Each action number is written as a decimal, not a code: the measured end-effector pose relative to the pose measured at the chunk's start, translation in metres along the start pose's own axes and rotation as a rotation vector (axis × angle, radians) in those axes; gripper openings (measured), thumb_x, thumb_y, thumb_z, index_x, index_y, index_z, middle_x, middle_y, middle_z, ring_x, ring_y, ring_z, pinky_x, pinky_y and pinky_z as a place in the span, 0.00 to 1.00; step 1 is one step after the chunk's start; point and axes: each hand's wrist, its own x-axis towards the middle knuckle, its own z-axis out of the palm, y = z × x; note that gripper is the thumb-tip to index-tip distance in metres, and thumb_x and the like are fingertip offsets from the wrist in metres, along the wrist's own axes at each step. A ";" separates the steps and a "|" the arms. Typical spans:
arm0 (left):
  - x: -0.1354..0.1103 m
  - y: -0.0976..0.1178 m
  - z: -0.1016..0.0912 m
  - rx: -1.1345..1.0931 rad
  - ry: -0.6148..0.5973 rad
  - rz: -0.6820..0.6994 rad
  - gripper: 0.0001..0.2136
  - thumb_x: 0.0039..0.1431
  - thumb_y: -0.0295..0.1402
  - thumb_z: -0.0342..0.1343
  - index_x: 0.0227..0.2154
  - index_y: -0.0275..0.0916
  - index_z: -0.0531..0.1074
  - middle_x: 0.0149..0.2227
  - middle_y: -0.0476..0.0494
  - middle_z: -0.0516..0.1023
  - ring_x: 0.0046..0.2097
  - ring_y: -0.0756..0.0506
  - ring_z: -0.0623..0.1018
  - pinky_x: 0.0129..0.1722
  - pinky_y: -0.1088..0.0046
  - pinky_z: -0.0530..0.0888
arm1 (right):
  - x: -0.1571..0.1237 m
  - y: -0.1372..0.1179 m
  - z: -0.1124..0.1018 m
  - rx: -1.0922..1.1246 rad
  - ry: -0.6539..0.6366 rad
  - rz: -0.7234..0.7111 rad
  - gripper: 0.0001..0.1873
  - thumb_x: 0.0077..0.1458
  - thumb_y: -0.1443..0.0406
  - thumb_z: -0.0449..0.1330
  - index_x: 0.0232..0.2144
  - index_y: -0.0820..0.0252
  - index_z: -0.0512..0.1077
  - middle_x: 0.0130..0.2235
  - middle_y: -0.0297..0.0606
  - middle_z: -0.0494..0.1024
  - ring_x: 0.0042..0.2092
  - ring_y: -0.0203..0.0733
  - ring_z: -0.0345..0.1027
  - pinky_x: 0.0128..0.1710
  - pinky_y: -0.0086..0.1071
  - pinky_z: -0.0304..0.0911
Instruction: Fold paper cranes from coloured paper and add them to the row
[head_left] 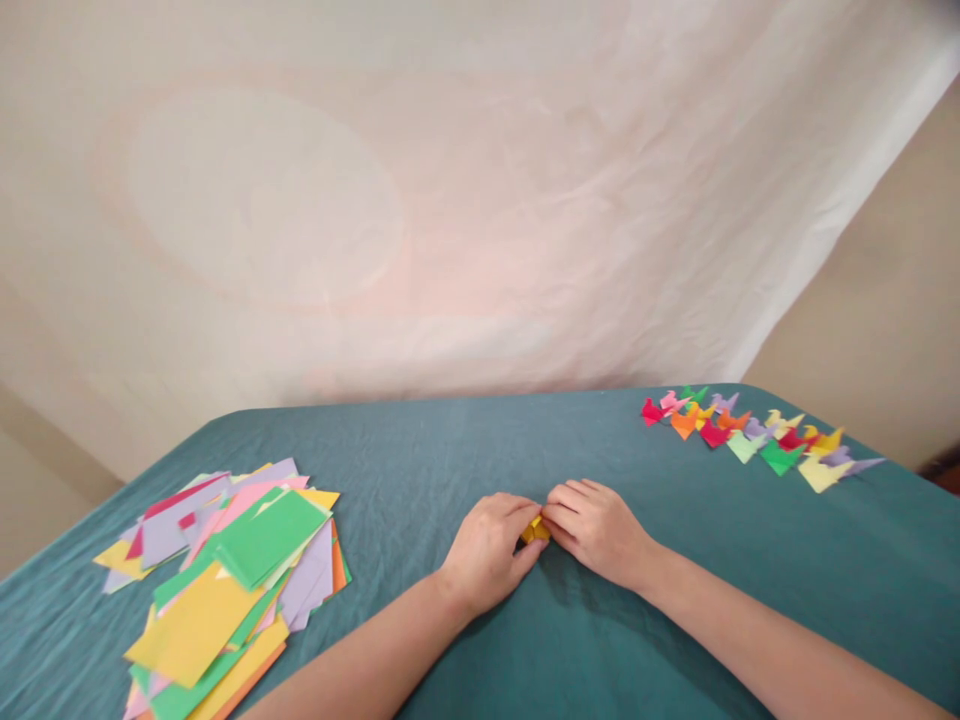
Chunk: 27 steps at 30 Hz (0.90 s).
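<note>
A small piece of folded yellow paper (535,531) shows between my two hands, low over the middle of the table. My left hand (495,545) curls around its left side, thumb below and fingers above, gripping it. From the right, my right hand (596,527) has its fingertips pressed together at the paper's right edge. Most of the paper is hidden behind the fingers, so its full shape cannot be made out.
Loose coloured paper sheets (270,540) lie in an overlapping pile at the left. Several folded paper birds (781,457) stand in rows at the far right. A teal cloth (420,450) covers the table, and a pale sheet (480,200) hangs behind it.
</note>
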 end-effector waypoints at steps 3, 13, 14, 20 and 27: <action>0.000 0.000 0.000 0.001 0.011 0.001 0.11 0.57 0.31 0.52 0.43 0.39 0.69 0.42 0.44 0.74 0.44 0.44 0.72 0.46 0.65 0.68 | 0.000 0.000 0.001 0.036 0.032 -0.003 0.10 0.59 0.68 0.51 0.30 0.60 0.70 0.30 0.36 0.71 0.33 0.37 0.62 0.33 0.32 0.52; 0.001 0.000 0.000 0.053 0.026 0.020 0.08 0.59 0.31 0.50 0.39 0.39 0.71 0.39 0.44 0.75 0.42 0.46 0.74 0.43 0.68 0.69 | 0.001 -0.002 0.001 -0.018 0.035 -0.054 0.11 0.59 0.67 0.51 0.27 0.61 0.70 0.28 0.36 0.70 0.31 0.37 0.60 0.32 0.32 0.51; 0.001 0.001 -0.001 0.063 0.028 0.027 0.08 0.59 0.31 0.49 0.38 0.39 0.71 0.38 0.44 0.76 0.41 0.46 0.74 0.43 0.69 0.70 | 0.001 -0.002 0.002 -0.028 0.032 -0.061 0.11 0.59 0.67 0.51 0.26 0.61 0.70 0.27 0.35 0.70 0.31 0.37 0.60 0.32 0.32 0.50; -0.001 0.000 0.000 0.161 0.030 0.066 0.09 0.61 0.30 0.46 0.35 0.38 0.71 0.34 0.45 0.76 0.37 0.47 0.75 0.40 0.70 0.70 | 0.002 -0.001 0.003 -0.085 0.024 -0.110 0.13 0.59 0.69 0.50 0.24 0.61 0.68 0.26 0.34 0.68 0.30 0.37 0.57 0.30 0.33 0.47; -0.002 -0.001 0.003 0.226 0.008 0.056 0.11 0.63 0.32 0.43 0.32 0.38 0.70 0.31 0.45 0.75 0.34 0.48 0.75 0.35 0.74 0.70 | 0.002 0.000 0.005 -0.081 0.004 -0.141 0.15 0.61 0.68 0.48 0.23 0.61 0.67 0.26 0.36 0.67 0.30 0.38 0.57 0.29 0.33 0.48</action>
